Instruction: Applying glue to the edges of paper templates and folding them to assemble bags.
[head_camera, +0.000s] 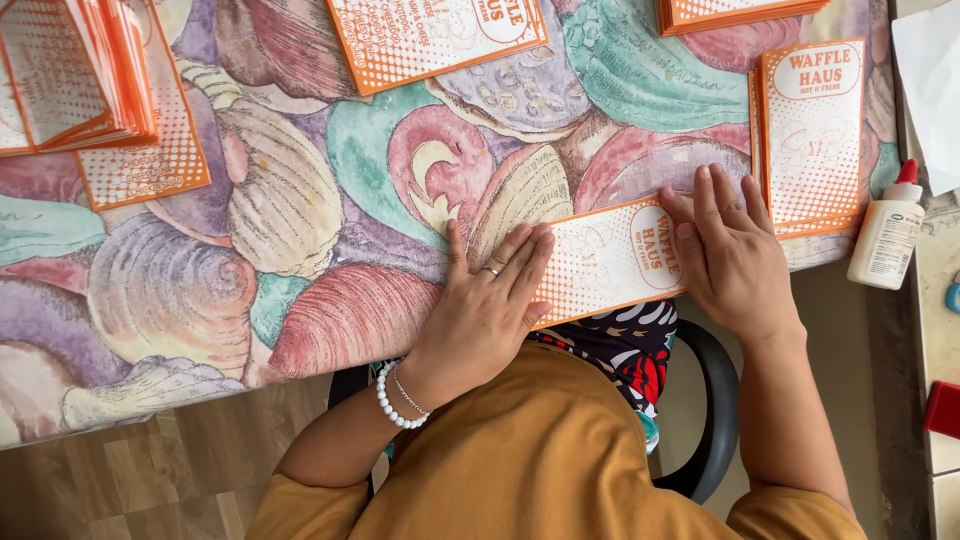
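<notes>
An orange-and-white printed paper bag (600, 262) lies flat at the near edge of the table, on a cloth printed with seashells (300, 200). My left hand (490, 300) presses flat on the bag's left end, fingers spread, a ring on one finger and a white bead bracelet on the wrist. My right hand (728, 250) lies flat on the bag's right end, fingers together and pointing away from me. Neither hand grips anything.
More printed bags lie around: a stack at the right (812, 135), one at the top middle (435, 35), another stack at the top right (740, 12), a fanned pile at the top left (75, 75). A white glue bottle with a red cap (888, 232) stands at the right.
</notes>
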